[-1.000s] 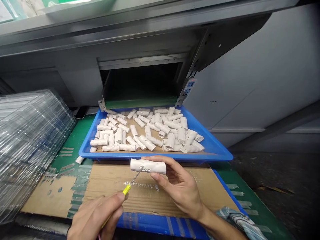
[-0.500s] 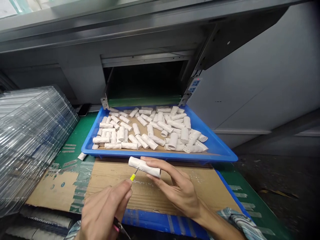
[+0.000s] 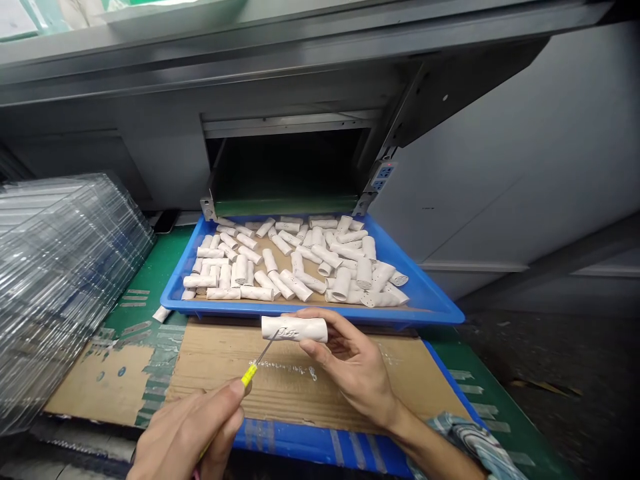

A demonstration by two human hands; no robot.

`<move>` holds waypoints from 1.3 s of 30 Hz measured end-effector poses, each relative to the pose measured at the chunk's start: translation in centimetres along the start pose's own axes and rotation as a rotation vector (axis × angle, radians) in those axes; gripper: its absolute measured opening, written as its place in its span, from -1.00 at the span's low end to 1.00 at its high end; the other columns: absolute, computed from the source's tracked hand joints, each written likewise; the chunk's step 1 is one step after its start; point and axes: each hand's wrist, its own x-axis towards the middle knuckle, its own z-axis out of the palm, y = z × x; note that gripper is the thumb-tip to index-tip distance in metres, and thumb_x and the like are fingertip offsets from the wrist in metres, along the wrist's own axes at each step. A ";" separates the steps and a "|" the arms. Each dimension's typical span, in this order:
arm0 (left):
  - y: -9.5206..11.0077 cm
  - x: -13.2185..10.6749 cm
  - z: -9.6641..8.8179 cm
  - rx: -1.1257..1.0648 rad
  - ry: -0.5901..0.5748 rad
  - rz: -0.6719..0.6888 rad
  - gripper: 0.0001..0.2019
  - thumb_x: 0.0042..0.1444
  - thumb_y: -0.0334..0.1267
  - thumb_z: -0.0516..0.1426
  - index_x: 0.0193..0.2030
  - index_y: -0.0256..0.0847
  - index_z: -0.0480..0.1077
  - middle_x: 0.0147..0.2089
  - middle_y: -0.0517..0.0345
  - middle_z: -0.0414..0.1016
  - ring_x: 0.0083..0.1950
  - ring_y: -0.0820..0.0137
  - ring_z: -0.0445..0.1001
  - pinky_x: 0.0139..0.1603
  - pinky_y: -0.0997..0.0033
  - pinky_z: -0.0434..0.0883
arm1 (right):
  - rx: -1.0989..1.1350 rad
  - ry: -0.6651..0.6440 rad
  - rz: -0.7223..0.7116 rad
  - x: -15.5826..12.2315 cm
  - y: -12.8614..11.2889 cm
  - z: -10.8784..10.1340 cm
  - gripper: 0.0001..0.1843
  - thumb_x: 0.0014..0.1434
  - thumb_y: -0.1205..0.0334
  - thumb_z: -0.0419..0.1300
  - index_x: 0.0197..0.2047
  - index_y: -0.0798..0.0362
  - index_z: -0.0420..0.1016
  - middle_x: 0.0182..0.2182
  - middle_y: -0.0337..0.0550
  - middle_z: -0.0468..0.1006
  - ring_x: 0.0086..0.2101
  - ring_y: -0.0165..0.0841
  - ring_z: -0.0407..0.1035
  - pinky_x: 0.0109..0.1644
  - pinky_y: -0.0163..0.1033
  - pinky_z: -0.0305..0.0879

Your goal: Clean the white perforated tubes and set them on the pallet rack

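My right hand point(image 3: 350, 363) holds a white cylindrical piece point(image 3: 294, 329) level above the cardboard sheet point(image 3: 295, 373), pinched between thumb and fingers. My left hand point(image 3: 190, 430) is closed around a thin pick tool with a yellow collar point(image 3: 249, 375). Its metal tip touches the marked face of the white piece. Just beyond the hands, a blue tray point(image 3: 430, 297) is filled with several more white cylinders point(image 3: 295, 263) lying loose.
A stack of clear plastic trays point(image 3: 60, 280) stands at the left. Behind the blue tray is the dark opening of a grey machine point(image 3: 285, 167). The green bench point(image 3: 150, 273) ends at the right, with dark floor point(image 3: 550, 360) beyond.
My left hand drew back toward me, showing more of the pick's shaft. The white piece went from tilted to level. The tip stays on the piece.
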 end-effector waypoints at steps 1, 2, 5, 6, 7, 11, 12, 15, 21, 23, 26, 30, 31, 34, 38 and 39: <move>0.0 -0.1 0.2 0.006 0.008 0.008 -0.85 0.41 -0.32 0.22 -0.03 -0.09 0.65 -0.24 0.18 0.78 -0.35 0.36 0.75 -0.30 0.54 0.66 | 0.002 -0.001 0.004 0.0 0.0 0.0 -0.70 0.30 0.06 0.45 0.05 -0.05 0.66 -0.07 -0.08 0.78 -0.19 -0.23 0.70 0.03 -0.19 0.69; 0.1 -0.1 0.3 0.008 0.014 0.014 -0.86 0.41 -0.32 0.23 -0.04 -0.09 0.66 -0.24 0.18 0.78 -0.37 0.37 0.74 -0.30 0.56 0.66 | 0.000 0.001 0.008 0.0 0.1 -0.1 -0.69 0.30 0.06 0.45 0.05 -0.05 0.66 -0.07 -0.08 0.78 -0.19 -0.23 0.70 0.02 -0.19 0.69; 0.2 -0.2 0.6 0.014 0.023 0.018 -0.86 0.40 -0.34 0.23 -0.07 -0.09 0.66 -0.26 0.18 0.77 -0.39 0.38 0.74 -0.31 0.57 0.65 | -0.003 0.007 0.011 -0.1 0.3 -0.2 -0.68 0.29 0.06 0.45 0.06 -0.05 0.67 -0.08 -0.07 0.78 -0.18 -0.22 0.70 0.00 -0.20 0.69; 0.2 -0.2 0.6 0.014 0.025 0.019 -0.85 0.39 -0.35 0.23 -0.07 -0.09 0.67 -0.26 0.18 0.77 -0.38 0.38 0.74 -0.32 0.57 0.65 | 0.001 0.006 0.008 -0.1 0.3 -0.2 -0.68 0.30 0.06 0.45 0.07 -0.06 0.67 -0.08 -0.08 0.78 -0.18 -0.22 0.70 0.01 -0.20 0.69; 0.2 -0.2 0.7 0.011 0.025 0.021 -0.85 0.39 -0.35 0.23 -0.08 -0.10 0.67 -0.27 0.17 0.77 -0.38 0.38 0.74 -0.32 0.57 0.65 | 0.006 0.004 0.004 -0.1 0.4 -0.2 -0.69 0.30 0.07 0.45 0.07 -0.06 0.67 -0.08 -0.09 0.78 -0.18 -0.23 0.70 0.02 -0.21 0.68; 0.1 0.1 0.9 -0.007 0.021 0.039 -0.85 0.39 -0.37 0.23 -0.08 -0.12 0.66 -0.26 0.16 0.77 -0.37 0.39 0.74 -0.33 0.59 0.65 | 0.015 -0.008 0.003 -0.1 0.4 -0.1 -0.69 0.31 0.08 0.45 0.08 -0.06 0.66 -0.07 -0.09 0.78 -0.18 -0.25 0.69 0.05 -0.20 0.68; 0.1 0.1 1.0 -0.008 0.022 0.043 -0.85 0.39 -0.37 0.23 -0.08 -0.13 0.66 -0.26 0.15 0.77 -0.37 0.39 0.74 -0.32 0.59 0.65 | 0.015 -0.011 0.001 -0.1 0.3 -0.1 -0.69 0.31 0.08 0.45 0.08 -0.06 0.66 -0.06 -0.09 0.78 -0.17 -0.24 0.69 0.06 -0.19 0.68; 0.1 0.2 1.0 0.003 0.018 0.051 -0.85 0.39 -0.38 0.23 -0.06 -0.14 0.66 -0.26 0.14 0.77 -0.35 0.37 0.75 -0.30 0.57 0.66 | 0.001 -0.019 -0.009 -0.1 0.2 0.0 -0.68 0.32 0.07 0.44 0.09 -0.07 0.66 -0.03 -0.08 0.77 -0.13 -0.23 0.69 0.08 -0.17 0.67; -0.4 0.4 0.6 0.060 -0.074 0.098 -0.82 0.44 -0.39 0.18 0.05 -0.15 0.60 -0.19 0.12 0.78 -0.30 0.38 0.77 -0.30 0.60 0.64 | -0.083 -0.020 -0.053 -0.3 0.5 -0.2 -0.69 0.35 0.07 0.41 0.12 -0.08 0.66 0.03 -0.06 0.75 -0.03 -0.18 0.68 0.09 -0.14 0.66; -0.8 0.7 0.3 0.074 -0.149 0.136 -0.81 0.46 -0.37 0.17 0.10 -0.18 0.57 -0.14 0.08 0.78 -0.27 0.37 0.78 -0.30 0.61 0.63 | -0.109 -0.026 -0.076 -0.3 0.8 -0.3 -0.70 0.36 0.10 0.40 0.13 -0.08 0.65 0.06 -0.06 0.74 0.01 -0.16 0.67 0.15 -0.12 0.63; -1.3 1.1 0.0 0.063 -0.244 0.177 -0.81 0.47 -0.37 0.16 0.14 -0.21 0.52 -0.10 0.07 0.78 -0.23 0.38 0.78 -0.27 0.64 0.62 | -0.160 -0.046 -0.121 -0.3 1.2 -0.5 -0.70 0.38 0.17 0.38 0.16 -0.10 0.64 0.10 -0.09 0.73 0.08 -0.16 0.64 0.22 -0.12 0.59; -1.7 1.2 0.4 0.022 -0.248 0.175 -0.81 0.47 -0.39 0.16 0.14 -0.25 0.51 -0.10 0.07 0.78 -0.20 0.39 0.78 -0.20 0.63 0.61 | -0.214 -0.093 -0.183 -0.3 1.2 -0.4 -0.67 0.39 0.22 0.37 0.20 -0.12 0.61 0.13 -0.13 0.71 0.13 -0.19 0.62 0.27 -0.13 0.56; -1.7 1.1 0.6 0.009 -0.240 0.181 -0.82 0.46 -0.40 0.17 0.13 -0.27 0.51 -0.11 0.06 0.77 -0.20 0.39 0.77 -0.18 0.62 0.62 | -0.227 -0.106 -0.189 -0.4 1.1 -0.3 -0.67 0.40 0.22 0.37 0.20 -0.12 0.61 0.13 -0.14 0.72 0.12 -0.19 0.63 0.27 -0.14 0.57; -1.4 0.6 1.1 -0.007 -0.217 0.194 -0.81 0.44 -0.41 0.19 0.13 -0.28 0.53 -0.13 0.05 0.77 -0.23 0.37 0.77 -0.16 0.58 0.62 | -0.264 -0.129 -0.188 -0.5 1.0 -0.1 -0.68 0.40 0.20 0.36 0.19 -0.12 0.61 0.09 -0.15 0.73 0.10 -0.19 0.64 0.22 -0.15 0.60; -0.4 -0.9 0.0 0.058 -0.146 0.061 -0.79 0.41 -0.37 0.23 0.11 -0.12 0.59 -0.18 0.12 0.78 -0.34 0.36 0.75 -0.30 0.54 0.62 | -0.302 -0.094 -0.205 -0.1 1.3 -0.4 -0.65 0.39 0.22 0.36 0.22 -0.11 0.59 0.11 -0.14 0.72 0.11 -0.17 0.63 0.25 -0.11 0.59; -0.2 -1.3 -0.6 0.070 -0.128 0.007 -0.79 0.38 -0.36 0.25 0.09 -0.04 0.61 -0.20 0.15 0.78 -0.40 0.37 0.73 -0.37 0.53 0.60 | -0.310 -0.056 -0.196 0.2 1.4 -0.5 -0.66 0.39 0.22 0.36 0.21 -0.10 0.60 0.10 -0.14 0.72 0.11 -0.17 0.63 0.26 -0.11 0.58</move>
